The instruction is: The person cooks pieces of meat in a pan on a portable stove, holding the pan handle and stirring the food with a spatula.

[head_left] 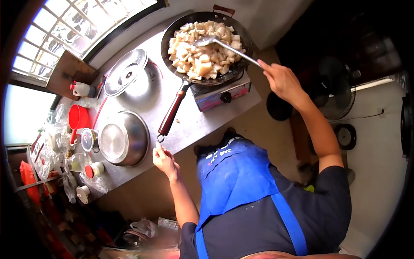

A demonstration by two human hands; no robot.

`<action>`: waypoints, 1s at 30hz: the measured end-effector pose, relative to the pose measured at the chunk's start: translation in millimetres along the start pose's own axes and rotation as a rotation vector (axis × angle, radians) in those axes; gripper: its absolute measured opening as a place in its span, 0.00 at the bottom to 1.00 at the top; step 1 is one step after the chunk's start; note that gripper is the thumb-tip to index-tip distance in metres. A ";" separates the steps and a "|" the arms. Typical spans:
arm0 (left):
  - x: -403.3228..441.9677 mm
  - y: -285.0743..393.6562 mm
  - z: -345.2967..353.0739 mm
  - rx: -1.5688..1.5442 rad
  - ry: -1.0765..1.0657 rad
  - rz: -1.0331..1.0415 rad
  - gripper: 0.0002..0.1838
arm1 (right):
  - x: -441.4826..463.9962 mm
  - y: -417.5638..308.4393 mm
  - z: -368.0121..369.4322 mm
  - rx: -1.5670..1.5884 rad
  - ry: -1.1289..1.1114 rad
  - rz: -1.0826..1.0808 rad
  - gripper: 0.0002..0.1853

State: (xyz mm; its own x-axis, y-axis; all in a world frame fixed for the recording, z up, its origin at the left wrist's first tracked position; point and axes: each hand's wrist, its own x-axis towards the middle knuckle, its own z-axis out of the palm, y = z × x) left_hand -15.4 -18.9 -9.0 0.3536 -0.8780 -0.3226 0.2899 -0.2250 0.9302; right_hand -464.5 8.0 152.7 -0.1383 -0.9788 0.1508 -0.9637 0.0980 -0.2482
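R hand (283, 83) clamped on spatula (237, 52) w/ L hand (166, 164) by wok handle (172, 112), can't tell if gripping

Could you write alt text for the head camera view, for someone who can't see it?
A person's right hand holds a metal utensil in a wok heaped with pale food chunks, on a small stove; the left hand is by the wok's handle. A metal bowl and lid share the counter.

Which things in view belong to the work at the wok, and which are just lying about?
In use:
- wok, handle by left hand
- pale food pieces
- stove
- spatula, held in right hand

Apparently lying about:
- steel bowl
- metal lid
- red dipper
- red-capped bottle
- red-lidded jar
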 end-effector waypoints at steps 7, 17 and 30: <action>-32.3 -35.7 -16.9 0.029 -0.048 0.020 0.18 | -19.6 17.9 -51.7 0.169 0.010 0.182 0.20; -14.6 63.4 43.1 0.333 -0.451 0.574 0.31 | 45.3 -32.6 -157.1 -0.145 0.059 -0.311 0.19; 10.5 78.0 62.9 0.686 -0.447 0.777 0.20 | 135.6 -187.1 -106.3 -0.947 -0.104 -0.918 0.11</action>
State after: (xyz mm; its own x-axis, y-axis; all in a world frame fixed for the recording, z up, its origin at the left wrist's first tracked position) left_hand -45.1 -72.3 71.2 -0.1648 -0.9224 0.3492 -0.4683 0.3848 0.7954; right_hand -327.2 -124.0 321.2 0.6228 -0.7614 -0.1801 -0.4889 -0.5585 0.6701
